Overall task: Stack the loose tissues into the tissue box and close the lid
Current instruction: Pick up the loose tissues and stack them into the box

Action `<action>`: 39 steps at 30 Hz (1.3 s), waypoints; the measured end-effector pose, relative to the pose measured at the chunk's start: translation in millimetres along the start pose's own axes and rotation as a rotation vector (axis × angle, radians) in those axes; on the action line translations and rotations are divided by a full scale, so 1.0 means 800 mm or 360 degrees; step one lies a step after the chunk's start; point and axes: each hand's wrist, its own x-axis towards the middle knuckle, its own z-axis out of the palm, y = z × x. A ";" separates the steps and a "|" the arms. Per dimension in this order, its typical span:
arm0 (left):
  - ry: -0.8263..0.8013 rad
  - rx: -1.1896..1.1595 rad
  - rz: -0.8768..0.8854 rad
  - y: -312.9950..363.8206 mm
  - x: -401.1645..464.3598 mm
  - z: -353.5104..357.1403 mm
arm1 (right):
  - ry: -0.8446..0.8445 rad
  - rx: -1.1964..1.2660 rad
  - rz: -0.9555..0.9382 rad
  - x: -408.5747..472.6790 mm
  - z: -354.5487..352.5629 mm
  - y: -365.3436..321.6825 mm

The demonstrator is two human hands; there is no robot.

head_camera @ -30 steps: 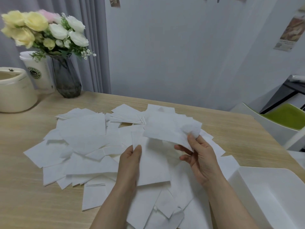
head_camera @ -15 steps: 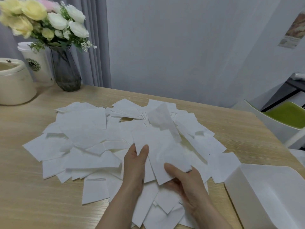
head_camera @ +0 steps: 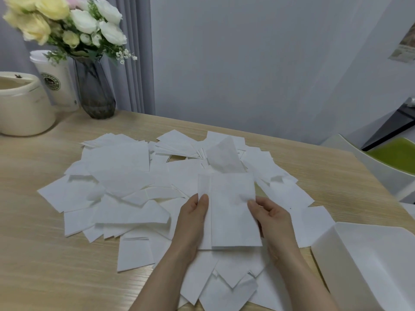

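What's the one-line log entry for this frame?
phase: gathering tissues | left hand: holds tissue stack | right hand: holds same stack | tissue box: open, at right | loose tissues: spread on table

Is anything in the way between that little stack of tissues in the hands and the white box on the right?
Nothing visible. Both hands hold the small white tissue stack above the pile, and only flat loose tissues lie between it and the open white plastic box.

Soft, even, dim-cool light; faint shadows under the tissues; wide-angle bending at edges; flowers slightly blurred.
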 end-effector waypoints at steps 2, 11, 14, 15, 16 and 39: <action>0.0006 -0.0037 -0.0007 0.002 -0.002 -0.001 | -0.0033 0.0075 0.0050 -0.001 0.011 0.005; 0.0028 -0.0191 -0.0022 -0.001 -0.003 -0.004 | 0.0079 -0.0188 -0.0258 -0.002 0.027 0.016; 0.0000 -0.0134 -0.0001 0.001 -0.002 0.000 | 0.0093 -0.0249 -0.0304 -0.002 0.028 0.017; -0.0032 -0.0099 0.0006 0.003 -0.004 0.001 | 0.0098 -0.0251 -0.0309 -0.003 0.029 0.017; -0.0040 -0.0080 0.0024 0.004 -0.005 0.002 | 0.0101 -0.0257 -0.0329 -0.004 0.029 0.017; -0.0208 -0.0082 0.0090 0.029 -0.019 0.024 | -0.0320 -0.0429 -0.0447 -0.014 0.021 0.008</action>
